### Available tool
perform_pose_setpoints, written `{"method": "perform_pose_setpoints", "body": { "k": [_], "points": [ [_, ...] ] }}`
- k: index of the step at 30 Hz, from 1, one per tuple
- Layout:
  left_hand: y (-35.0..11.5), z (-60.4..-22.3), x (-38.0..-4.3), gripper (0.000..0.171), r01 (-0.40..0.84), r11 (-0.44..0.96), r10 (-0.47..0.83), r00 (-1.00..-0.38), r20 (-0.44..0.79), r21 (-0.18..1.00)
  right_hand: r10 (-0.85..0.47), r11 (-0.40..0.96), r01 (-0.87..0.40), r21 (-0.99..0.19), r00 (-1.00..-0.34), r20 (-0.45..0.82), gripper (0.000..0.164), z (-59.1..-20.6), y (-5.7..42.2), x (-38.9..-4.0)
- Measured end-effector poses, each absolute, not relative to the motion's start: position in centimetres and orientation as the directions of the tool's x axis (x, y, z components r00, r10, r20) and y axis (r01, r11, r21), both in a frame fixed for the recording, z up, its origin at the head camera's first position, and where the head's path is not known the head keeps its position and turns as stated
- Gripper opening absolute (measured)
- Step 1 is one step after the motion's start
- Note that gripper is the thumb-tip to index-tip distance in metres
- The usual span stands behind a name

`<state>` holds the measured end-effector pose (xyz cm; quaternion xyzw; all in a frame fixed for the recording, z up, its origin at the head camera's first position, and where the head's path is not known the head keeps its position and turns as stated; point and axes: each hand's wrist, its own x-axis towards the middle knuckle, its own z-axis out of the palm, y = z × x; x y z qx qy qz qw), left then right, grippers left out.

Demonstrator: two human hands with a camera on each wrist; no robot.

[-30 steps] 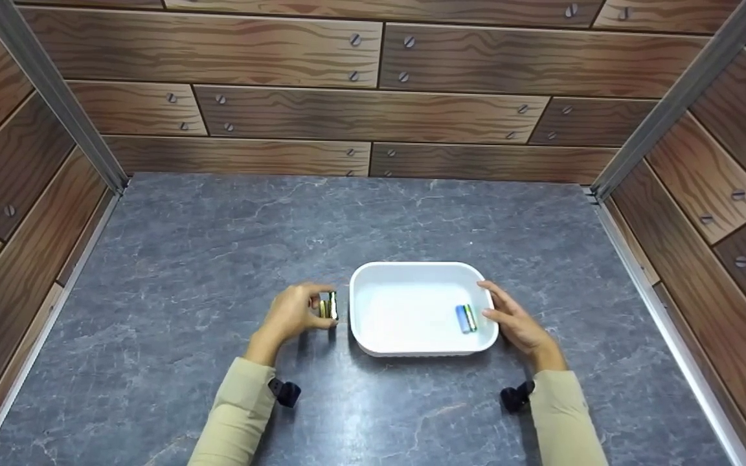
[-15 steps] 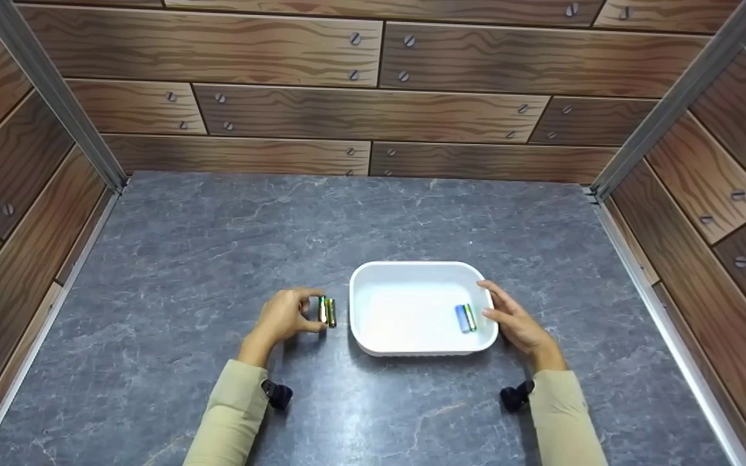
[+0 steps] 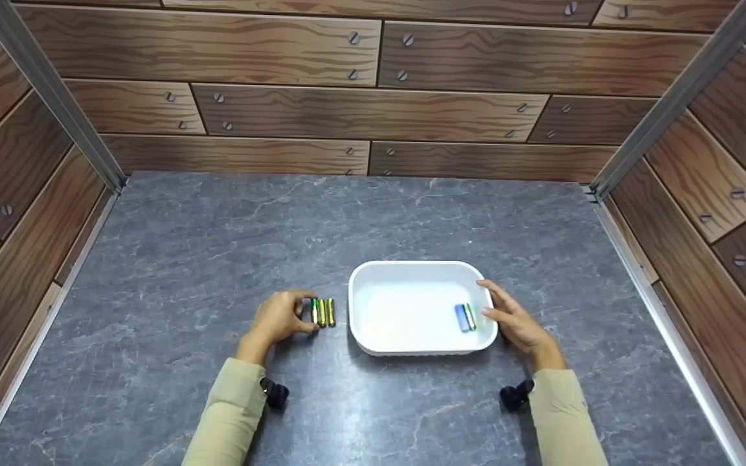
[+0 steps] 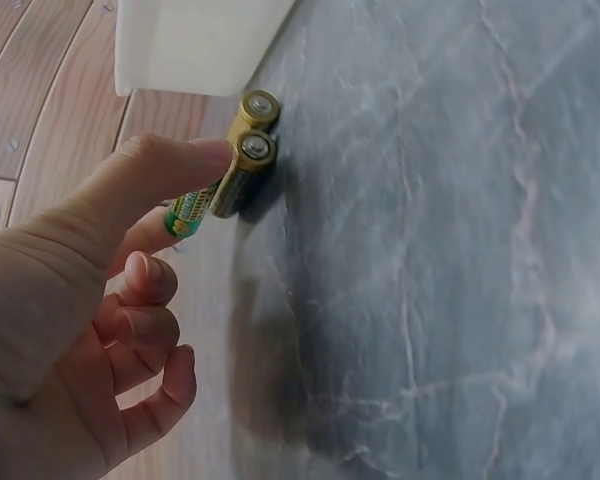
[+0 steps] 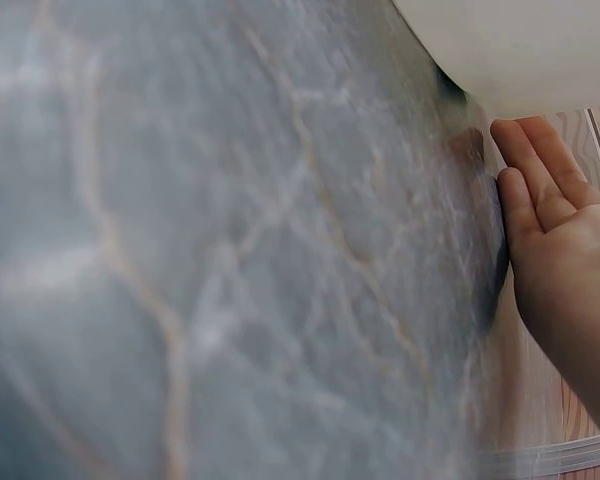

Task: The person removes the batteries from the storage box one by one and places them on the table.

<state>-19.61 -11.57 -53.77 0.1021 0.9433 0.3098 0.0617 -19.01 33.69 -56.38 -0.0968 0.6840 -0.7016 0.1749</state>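
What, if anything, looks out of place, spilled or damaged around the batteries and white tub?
Nothing looks spilled or damaged: the white tub stands upright, and three batteries line up beside it, the left hand pinching the outermost. One mild oddity: the blue battery inside, since the others show green or gold.

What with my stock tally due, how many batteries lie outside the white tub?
3, side by side: the held battery pinched by the left hand, the middle battery, and the end battery nearest the white tub. The hand might hide more.
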Motion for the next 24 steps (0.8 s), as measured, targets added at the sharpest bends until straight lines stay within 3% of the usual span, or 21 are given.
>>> {"method": "perform_pose_setpoints", "body": {
  "k": [8,24],
  "points": [
    [-11.63,-54.44,-19.62,0.058,0.14,0.829,0.215,-0.974,-0.077,0.542,-0.391,-0.022,0.106,-0.994,-0.916,-0.089,0.05,-56.55,33.81,-19.01],
    [-11.67,-53.96,-19.48,0.067,0.121,0.821,0.213,-0.972,-0.102,0.557,-0.395,-0.029,0.105,-0.994,-0.915,-0.085,0.049,-56.47,33.78,-19.01]
  ]
}}
